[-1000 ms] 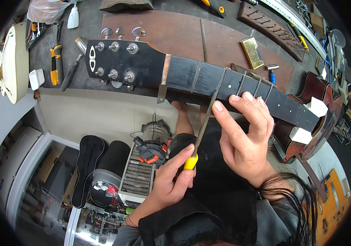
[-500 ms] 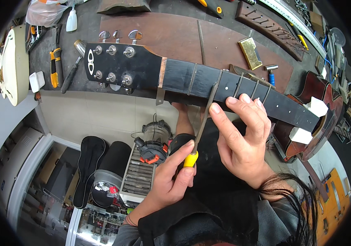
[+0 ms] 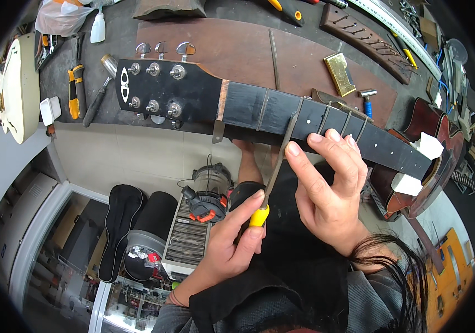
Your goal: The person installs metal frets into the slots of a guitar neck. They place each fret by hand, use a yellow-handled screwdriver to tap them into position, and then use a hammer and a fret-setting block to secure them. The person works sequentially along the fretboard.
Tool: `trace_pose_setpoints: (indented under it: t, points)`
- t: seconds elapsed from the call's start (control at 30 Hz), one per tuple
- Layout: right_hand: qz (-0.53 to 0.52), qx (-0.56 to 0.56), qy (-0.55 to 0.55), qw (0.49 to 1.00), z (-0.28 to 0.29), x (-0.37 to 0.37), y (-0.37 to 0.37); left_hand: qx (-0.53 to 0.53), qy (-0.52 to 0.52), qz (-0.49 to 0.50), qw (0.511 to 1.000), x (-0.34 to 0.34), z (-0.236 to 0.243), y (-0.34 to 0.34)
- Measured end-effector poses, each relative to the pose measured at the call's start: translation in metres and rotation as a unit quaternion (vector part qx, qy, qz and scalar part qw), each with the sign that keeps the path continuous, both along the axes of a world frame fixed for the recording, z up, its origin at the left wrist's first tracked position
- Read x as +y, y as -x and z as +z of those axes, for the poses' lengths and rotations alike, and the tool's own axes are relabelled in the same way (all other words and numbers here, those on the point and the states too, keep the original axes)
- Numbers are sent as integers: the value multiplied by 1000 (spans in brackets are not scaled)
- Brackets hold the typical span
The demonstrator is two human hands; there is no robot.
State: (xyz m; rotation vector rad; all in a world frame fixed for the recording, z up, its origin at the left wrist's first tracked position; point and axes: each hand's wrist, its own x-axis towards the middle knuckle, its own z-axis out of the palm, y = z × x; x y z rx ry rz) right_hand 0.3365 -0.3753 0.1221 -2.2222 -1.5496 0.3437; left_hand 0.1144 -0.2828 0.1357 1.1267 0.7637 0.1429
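Head camera, far left of the frame: a cream-coloured guitar body (image 3: 20, 89), then a small white plastic box (image 3: 50, 110), some pliers with orange and black handles (image 3: 75, 91) and a hammer with a black handle (image 3: 94, 104) on the bench. Lower left there's a black guitar-shaped case (image 3: 120, 233). Going right, a black headstock with shiny silver tuners (image 3: 201, 91) points left, and the black guitar neck with metal frets (image 3: 243, 105) runs from it across the upper middle, sloping down to the right.

Bottom centre, the left hand (image 3: 231, 236) has the slim grey metal tool with a yellow handle (image 3: 275, 169) pinched by that handle between thumb and fingers. Its tip sits right by a fret; can't tell if it's actually on it. Just right of centre, the right hand (image 3: 329, 188) is loosely spread, index fingertip against the tool's shaft, next two fingertips over the neck's lower edge. Thumb tip's hidden, so no idea there. Over on the right, a dark red guitar body (image 3: 449, 132) has crumpled white paper (image 3: 428, 145) beside it.
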Motion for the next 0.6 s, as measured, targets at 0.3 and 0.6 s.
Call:
trace_pose_setpoints:
  t: [0.3,0.6]
  points:
    - [2,3,-7,1000,-2,-3,0,12,-7,-15,1000,4,2,-1]
    - [2,7,-11,1000,-2,-2,-1,2,-8,-12,1000,9,4,-8]
